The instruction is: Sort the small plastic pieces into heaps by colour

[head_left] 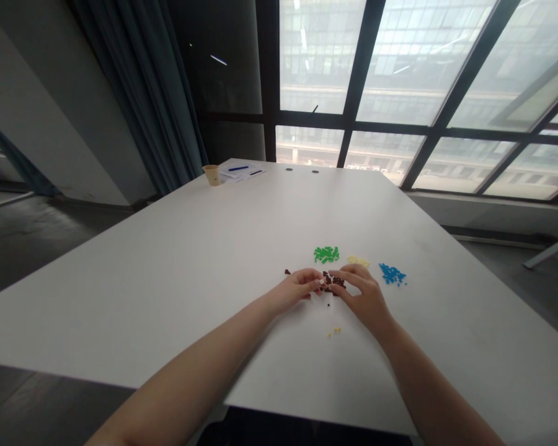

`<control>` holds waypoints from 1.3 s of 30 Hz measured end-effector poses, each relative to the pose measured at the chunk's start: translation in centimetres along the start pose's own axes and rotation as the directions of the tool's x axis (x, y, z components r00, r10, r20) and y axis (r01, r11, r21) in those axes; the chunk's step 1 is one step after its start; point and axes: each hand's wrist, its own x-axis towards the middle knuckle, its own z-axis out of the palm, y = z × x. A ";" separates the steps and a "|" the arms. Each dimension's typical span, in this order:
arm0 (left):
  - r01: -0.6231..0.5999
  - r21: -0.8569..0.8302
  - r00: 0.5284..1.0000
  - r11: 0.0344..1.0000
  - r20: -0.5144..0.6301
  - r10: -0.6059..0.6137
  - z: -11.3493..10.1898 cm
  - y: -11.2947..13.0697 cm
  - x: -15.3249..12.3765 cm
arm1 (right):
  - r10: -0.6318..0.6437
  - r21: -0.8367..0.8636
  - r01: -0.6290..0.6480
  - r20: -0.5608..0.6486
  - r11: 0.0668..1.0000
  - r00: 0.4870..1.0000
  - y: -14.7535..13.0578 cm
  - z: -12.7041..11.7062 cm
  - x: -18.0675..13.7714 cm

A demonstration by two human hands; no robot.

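Note:
My left hand is closed in a pinch on a small white piece. Just to its right, my right hand reaches over a pile of small dark brown pieces, its thumb and forefinger apart. Brown shows between those two fingers; whether either fingertip touches a piece is too small to tell. Both hands partly cover the pile. Behind them lie a green heap of small pieces and a pale yellow heap, the latter close to my right knuckles. A blue heap sits to the right.
On the white table, a few yellow bits and one tiny black bit lie nearer me. A stray brown piece is left of the pile. At the far left corner stand a paper cup and papers with a blue pen.

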 end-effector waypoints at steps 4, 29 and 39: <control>-0.087 0.128 0.995 0.988 0.051 0.081 0.1 0.1 0.1 | -0.017 0.019 0.016 0.079 1.000 0.997 -0.8 1.1 -0.1; 0.169 0.855 0.896 0.490 -0.340 0.285 -6.4 0.3 0.1 | 0.624 -0.347 -0.569 0.662 0.746 0.414 5.8 -8.0 -1.8; 0.127 0.869 0.924 0.479 -0.279 0.262 -7.6 -0.1 0.2 | 0.575 -0.273 -0.506 0.382 0.818 0.724 5.3 -7.3 -1.5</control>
